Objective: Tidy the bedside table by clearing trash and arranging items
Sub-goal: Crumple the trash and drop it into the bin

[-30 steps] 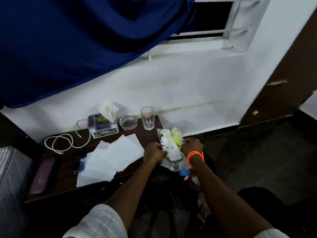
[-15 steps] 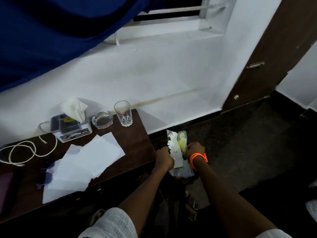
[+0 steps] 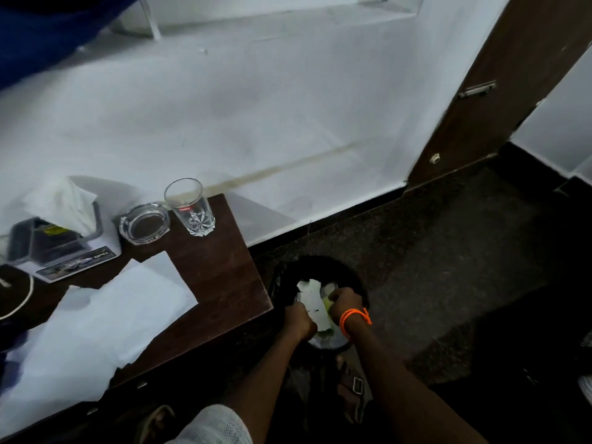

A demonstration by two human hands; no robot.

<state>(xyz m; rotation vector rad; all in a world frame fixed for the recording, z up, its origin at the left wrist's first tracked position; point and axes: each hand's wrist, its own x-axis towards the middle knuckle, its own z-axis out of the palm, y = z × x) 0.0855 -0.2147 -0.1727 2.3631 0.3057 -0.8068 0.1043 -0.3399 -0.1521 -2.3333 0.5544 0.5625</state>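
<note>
A clear plastic bag of white and yellow-green trash [image 3: 312,301] hangs over the mouth of a black bin [image 3: 320,265] on the floor, right of the bedside table [image 3: 217,277]. My left hand [image 3: 299,320] grips the bag's left side with curled fingers. My right hand [image 3: 344,302], with an orange band at the wrist, grips its right side. The bag's lower end lies between my wrists, partly hidden.
On the table stand a drinking glass [image 3: 190,208], a glass ashtray [image 3: 144,222], a tissue box [image 3: 61,232] with a tissue sticking up, loose white sheets [image 3: 105,325] and a white cable [image 3: 19,302]. A brown door [image 3: 499,88] is at the right. My sandalled foot [image 3: 352,386] is below the bin.
Both hands carried the trash bag from the table's right edge down and right, over the black bin. The view swung right and downward.
</note>
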